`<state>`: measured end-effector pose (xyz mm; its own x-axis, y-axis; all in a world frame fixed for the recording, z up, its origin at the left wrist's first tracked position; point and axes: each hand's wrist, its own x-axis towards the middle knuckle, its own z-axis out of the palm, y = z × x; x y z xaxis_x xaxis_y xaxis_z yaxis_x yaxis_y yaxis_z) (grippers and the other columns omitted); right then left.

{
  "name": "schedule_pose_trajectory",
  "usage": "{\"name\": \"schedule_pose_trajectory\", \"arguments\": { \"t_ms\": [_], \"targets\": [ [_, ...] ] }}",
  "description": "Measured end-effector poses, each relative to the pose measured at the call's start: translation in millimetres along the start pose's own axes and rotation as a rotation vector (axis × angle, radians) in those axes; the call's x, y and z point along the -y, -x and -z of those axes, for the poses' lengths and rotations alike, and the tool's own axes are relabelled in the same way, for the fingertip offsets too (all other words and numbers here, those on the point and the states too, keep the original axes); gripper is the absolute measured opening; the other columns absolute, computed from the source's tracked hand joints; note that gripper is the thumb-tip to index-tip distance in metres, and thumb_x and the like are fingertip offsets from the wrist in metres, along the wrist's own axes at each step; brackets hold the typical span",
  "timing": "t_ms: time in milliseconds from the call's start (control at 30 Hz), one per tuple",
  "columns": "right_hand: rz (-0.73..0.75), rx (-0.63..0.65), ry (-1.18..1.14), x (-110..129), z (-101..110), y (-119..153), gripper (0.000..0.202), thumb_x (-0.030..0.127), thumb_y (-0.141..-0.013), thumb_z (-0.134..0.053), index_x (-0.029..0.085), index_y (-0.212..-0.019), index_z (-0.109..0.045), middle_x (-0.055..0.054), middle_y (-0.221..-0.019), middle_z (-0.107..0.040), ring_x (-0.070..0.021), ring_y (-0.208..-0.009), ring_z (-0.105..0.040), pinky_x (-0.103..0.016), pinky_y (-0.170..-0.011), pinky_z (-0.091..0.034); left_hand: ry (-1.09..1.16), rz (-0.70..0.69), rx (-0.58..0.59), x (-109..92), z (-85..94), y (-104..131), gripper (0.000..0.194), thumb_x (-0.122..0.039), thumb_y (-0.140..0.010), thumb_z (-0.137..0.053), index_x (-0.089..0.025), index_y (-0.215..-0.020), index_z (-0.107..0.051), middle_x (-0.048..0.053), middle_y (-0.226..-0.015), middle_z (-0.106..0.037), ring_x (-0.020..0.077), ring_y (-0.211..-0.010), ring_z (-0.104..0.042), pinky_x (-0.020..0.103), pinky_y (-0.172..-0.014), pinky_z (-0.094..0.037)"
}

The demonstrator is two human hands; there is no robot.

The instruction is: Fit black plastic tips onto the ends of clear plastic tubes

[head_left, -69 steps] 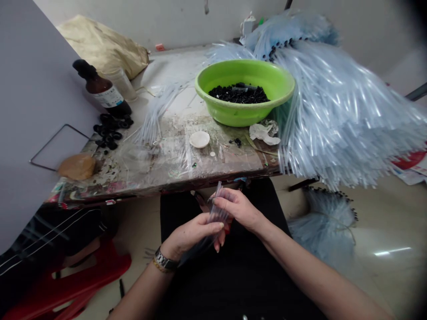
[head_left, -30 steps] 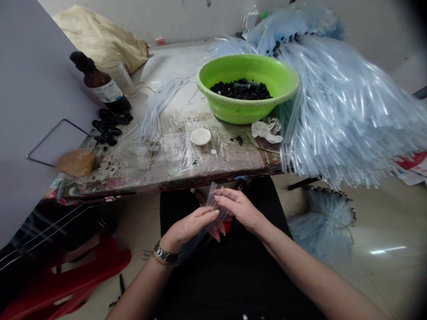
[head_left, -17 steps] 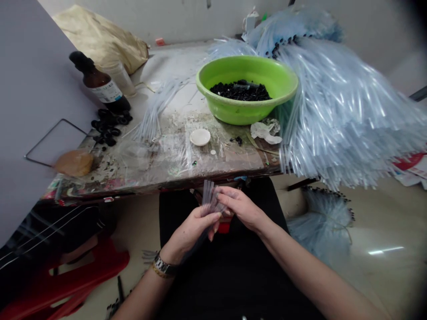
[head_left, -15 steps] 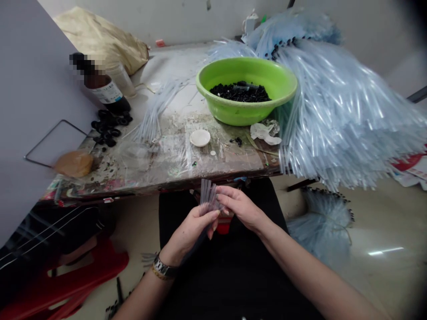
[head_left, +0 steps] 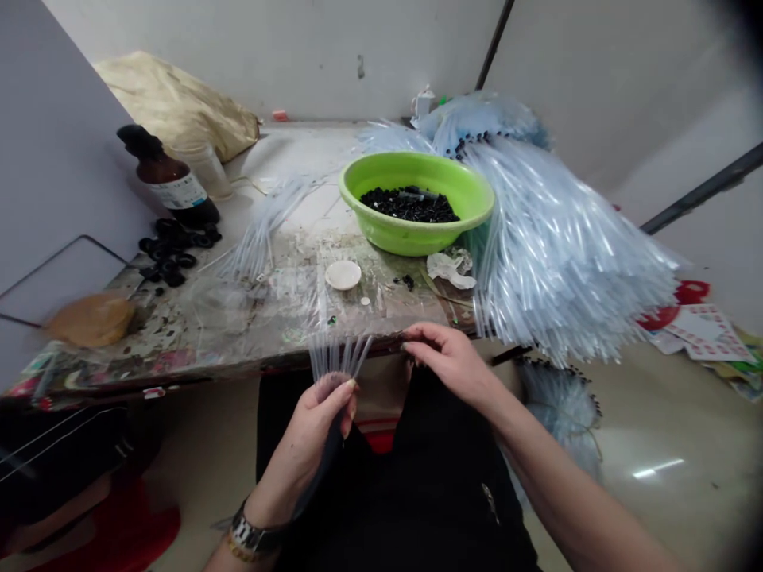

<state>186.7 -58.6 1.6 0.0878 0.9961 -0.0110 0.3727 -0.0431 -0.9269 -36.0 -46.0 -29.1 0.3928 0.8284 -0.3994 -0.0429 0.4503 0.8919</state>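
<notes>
The left grip point(head_left: 319, 413) is closed around a small bunch of clear plastic tubes point(head_left: 337, 357), thumb across them; their upper ends fan out above the fingers, in front of the table edge. The right grip point(head_left: 447, 361) is to the right of these tubes and apart from them, its thumb and forefinger bent close together at the table edge; whether anything is pinched between them cannot be told.

Beyond the left grip, on the table point(head_left: 286, 318), lies a white shallow dish point(head_left: 343, 275), with a loose tube bundle point(head_left: 262, 230) farther off to its left. Beyond the right grip are small black pieces point(head_left: 408, 281), crumpled white material point(head_left: 450, 270) and a green basin point(head_left: 417, 234) holding many black pieces point(head_left: 408, 205). A large heap of clear tubes point(head_left: 554, 246) spreads to the right of the basin, overhanging the table. Far left of the left grip stands a brown bottle point(head_left: 172, 187), near black rings point(head_left: 170, 254).
</notes>
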Motion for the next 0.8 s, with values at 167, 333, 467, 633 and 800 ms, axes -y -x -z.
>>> {"name": "schedule_pose_trajectory", "arguments": {
  "t_ms": [167,333,467,633,800],
  "targets": [
    [0.126,-0.201,0.354,1,40,-30,0.013,0.024,-0.082,-0.056,0.02,-0.083,-0.068,-0.002,-0.082,-0.068,-0.0183,-0.078,-0.061,-0.03,-0.073,-0.042,0.059,-0.046,-0.068,0,3.4,-2,0.024,-0.038,-0.08,-0.064,-0.014,-0.081,-0.06,-0.004,-0.057,-0.051,0.0062,-0.044,-0.045,0.018,-0.043,-0.035],
    [0.159,-0.204,0.618,-9,51,-67,0.013,0.019,-0.081,-0.055,0.018,-0.083,-0.069,-0.003,-0.083,-0.07,-0.0176,-0.079,-0.062,-0.028,-0.073,-0.043,0.106,-0.046,-0.085,0,3.8,-2,0.026,-0.038,-0.079,-0.066,-0.014,-0.081,-0.06,-0.004,-0.056,-0.051,0.0059,-0.042,-0.045,0.018,-0.042,-0.035],
    [0.152,-0.162,0.764,-15,46,-91,0.016,0.019,-0.083,-0.054,0.019,-0.09,-0.069,-0.005,-0.091,-0.071,-0.0188,-0.086,-0.063,-0.028,-0.077,-0.043,0.143,-0.039,-0.084,1,4.2,-2,0.025,-0.038,-0.078,-0.067,-0.014,-0.082,-0.06,-0.004,-0.056,-0.052,0.0058,-0.042,-0.044,0.017,-0.041,-0.034],
    [0.133,-0.132,0.853,-20,37,-108,0.016,0.023,-0.084,-0.055,0.018,-0.089,-0.07,-0.008,-0.09,-0.071,-0.0213,-0.085,-0.062,-0.03,-0.077,-0.041,0.165,-0.034,-0.09,3,8.6,-4,0.025,-0.038,-0.079,-0.067,-0.014,-0.082,-0.06,-0.005,-0.055,-0.051,0.0056,-0.041,-0.044,0.017,-0.04,-0.033],
    [0.12,-0.113,0.912,-25,31,-110,0.014,0.022,-0.084,-0.056,0.017,-0.089,-0.068,-0.009,-0.09,-0.07,-0.0213,-0.084,-0.061,-0.03,-0.077,-0.04,0.164,-0.038,-0.085,3,10.2,-6,0.024,-0.037,-0.079,-0.066,-0.014,-0.081,-0.06,-0.004,-0.056,-0.052,0.0053,-0.042,-0.044,0.017,-0.041,-0.034]
  ]
}}
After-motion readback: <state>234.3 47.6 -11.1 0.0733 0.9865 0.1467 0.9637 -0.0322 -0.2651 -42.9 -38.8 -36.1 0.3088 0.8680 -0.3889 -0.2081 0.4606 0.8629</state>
